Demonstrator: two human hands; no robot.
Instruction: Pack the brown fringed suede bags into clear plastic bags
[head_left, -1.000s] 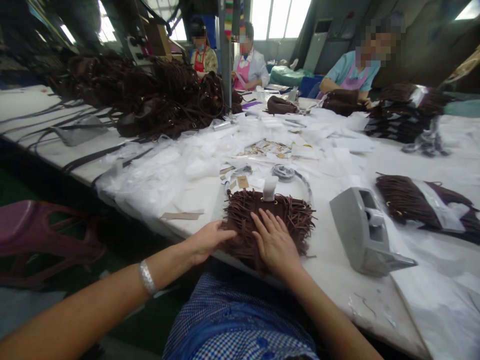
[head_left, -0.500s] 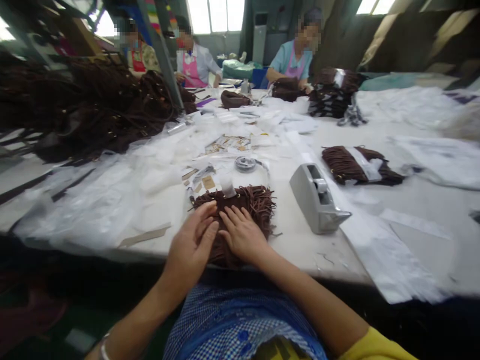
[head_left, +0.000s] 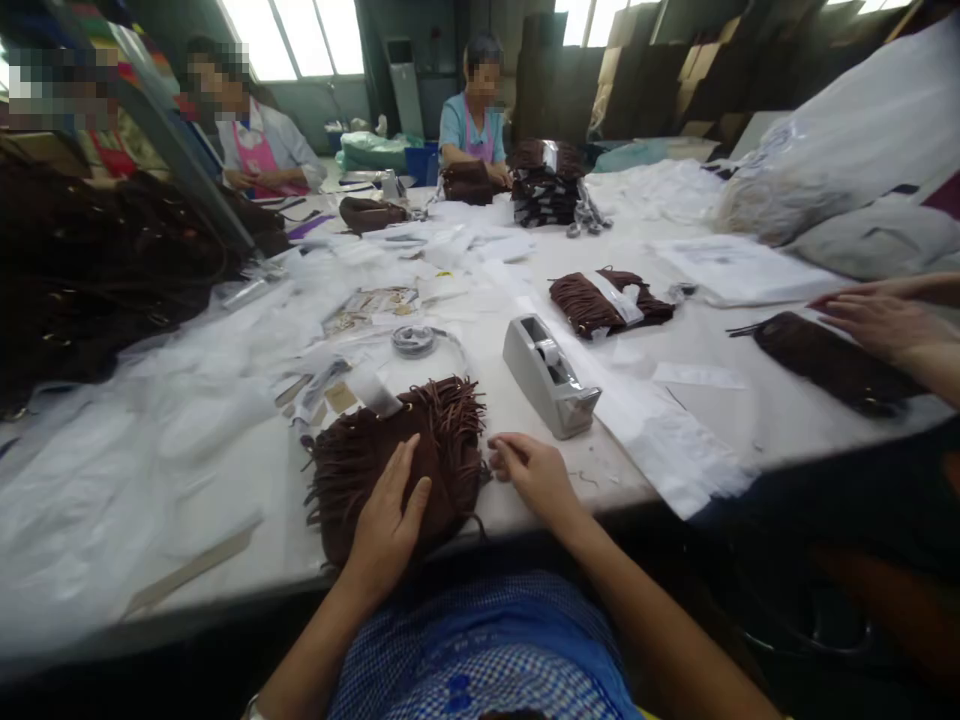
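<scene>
A brown fringed bag (head_left: 431, 425) lies flat at the table's front edge, with a whitish strip (head_left: 375, 392) across its top edge. My left hand (head_left: 390, 515) rests on the bag's middle, fingers stretched out and the thumb apart. Just off the bag's right side, my right hand (head_left: 529, 475) hovers low over the table with its fingers curled and the thumb near the index finger; whether anything small is between them is too blurred to tell. Beyond that hand stands a grey tape dispenser (head_left: 551, 375).
Behind the dispenser lies a wrapped fringed bundle (head_left: 611, 300). White sheets (head_left: 660, 440) cross the table on the right. Another person's hands (head_left: 892, 320) touch a dark bag (head_left: 825, 360). Clear plastic (head_left: 172, 400) covers the left. Several people sit beyond, near stacked bundles (head_left: 547, 185).
The view has swung right, bringing another person's hands and a dark bag into sight. My right hand has left the bag and moved right, its fingers now curled. My left hand stays on the bag.
</scene>
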